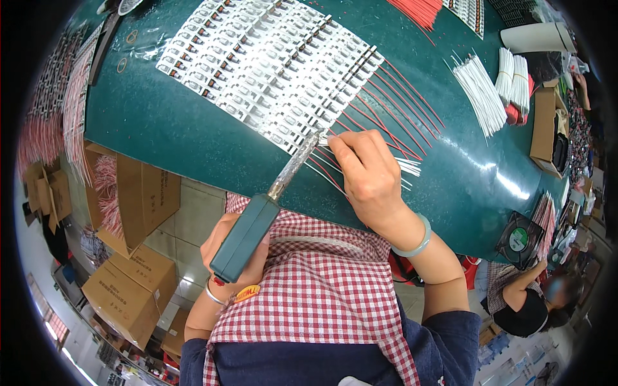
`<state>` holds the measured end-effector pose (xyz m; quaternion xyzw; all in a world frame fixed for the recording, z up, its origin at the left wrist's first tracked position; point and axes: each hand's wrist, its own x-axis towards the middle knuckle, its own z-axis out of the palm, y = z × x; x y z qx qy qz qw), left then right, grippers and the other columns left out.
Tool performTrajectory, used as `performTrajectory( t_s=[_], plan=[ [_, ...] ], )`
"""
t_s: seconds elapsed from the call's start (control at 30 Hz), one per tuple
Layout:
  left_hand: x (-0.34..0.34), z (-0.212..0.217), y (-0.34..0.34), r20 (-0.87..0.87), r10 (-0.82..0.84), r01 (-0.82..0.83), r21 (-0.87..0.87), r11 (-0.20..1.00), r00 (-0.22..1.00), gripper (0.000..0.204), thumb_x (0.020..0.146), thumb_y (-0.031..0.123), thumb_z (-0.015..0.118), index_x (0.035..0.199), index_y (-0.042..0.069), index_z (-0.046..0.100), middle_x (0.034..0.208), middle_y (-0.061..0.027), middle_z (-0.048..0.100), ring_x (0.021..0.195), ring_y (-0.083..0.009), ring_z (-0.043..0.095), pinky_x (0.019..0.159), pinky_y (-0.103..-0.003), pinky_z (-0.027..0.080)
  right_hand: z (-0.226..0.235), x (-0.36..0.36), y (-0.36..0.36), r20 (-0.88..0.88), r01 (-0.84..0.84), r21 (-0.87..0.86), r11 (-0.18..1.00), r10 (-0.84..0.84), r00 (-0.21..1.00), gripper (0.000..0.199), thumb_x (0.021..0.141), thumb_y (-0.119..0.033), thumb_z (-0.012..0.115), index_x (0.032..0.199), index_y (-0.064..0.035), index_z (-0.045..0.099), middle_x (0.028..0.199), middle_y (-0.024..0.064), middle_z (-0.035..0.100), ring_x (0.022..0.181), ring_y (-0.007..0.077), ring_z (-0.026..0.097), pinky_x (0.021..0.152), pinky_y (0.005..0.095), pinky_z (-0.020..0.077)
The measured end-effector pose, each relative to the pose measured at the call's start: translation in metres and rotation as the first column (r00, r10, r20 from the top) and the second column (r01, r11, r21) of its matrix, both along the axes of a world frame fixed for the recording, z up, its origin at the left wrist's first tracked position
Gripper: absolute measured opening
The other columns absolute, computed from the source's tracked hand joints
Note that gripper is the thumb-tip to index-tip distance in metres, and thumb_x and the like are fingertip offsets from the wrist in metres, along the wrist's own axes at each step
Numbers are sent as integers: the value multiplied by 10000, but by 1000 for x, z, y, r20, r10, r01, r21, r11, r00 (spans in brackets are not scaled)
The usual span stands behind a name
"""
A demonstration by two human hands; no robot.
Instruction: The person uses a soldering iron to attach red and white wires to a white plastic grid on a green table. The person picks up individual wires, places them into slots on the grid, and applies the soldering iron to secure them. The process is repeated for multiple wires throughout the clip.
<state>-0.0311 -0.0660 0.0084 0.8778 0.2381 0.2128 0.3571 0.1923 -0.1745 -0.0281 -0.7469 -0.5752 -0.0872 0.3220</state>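
My left hand [226, 248] grips a soldering iron [248, 235] with a green handle; its metal shaft reaches up to the near edge of a white panel of small circuit strips [270, 64] on the dark green table [167, 128]. My right hand [368, 170] pinches a thin wire at the iron's tip. Red wires [393, 109] and white wires [407, 167] fan out from the panel's near edge under that hand. A pale green bangle sits on my right wrist. I wear a red checked apron.
Bundles of white wires [479, 93] and more red wires [418, 9] lie at the table's far right. Cardboard boxes [132, 289] stand on the floor at left. A small fan [520, 239] sits at the table's right end, beside another seated person [524, 302].
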Motion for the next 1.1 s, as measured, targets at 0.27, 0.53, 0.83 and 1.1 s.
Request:
performTrajectory(
  t_s=[0.27,0.53,0.83,1.1],
  plan=[
    [-4,-6,-4,-28,60,-63,-133,989,998,203,717,-9,750,912,-38,699,924,-171,688,796,-280,714,686,-321,581,3,-2,-1,-119,30,-2,1000,-30,992,286,691,82,696,970,25,669,872,100,622,761,247,598,626,339,502],
    [7,-1,1,-12,-10,9,-86,996,1000,209,708,-22,743,912,-36,696,919,-170,681,798,-286,705,692,-326,573,2,6,-1,-95,69,19,997,-67,993,296,682,90,694,970,31,667,864,108,611,745,246,587,618,337,491],
    [17,2,1,-13,5,-7,-118,993,1000,217,656,-48,718,871,-37,693,892,-166,669,786,-305,687,681,-338,563,2,6,1,-89,75,4,997,-74,993,295,672,85,685,963,32,674,861,105,613,746,246,589,615,339,495],
    [14,2,2,-35,3,-6,-88,996,999,190,687,-22,738,871,-35,693,843,-150,655,722,-277,673,628,-326,548,2,5,2,-83,82,2,997,-81,993,300,664,78,687,960,27,676,862,104,615,753,247,594,627,340,500]
  ],
)
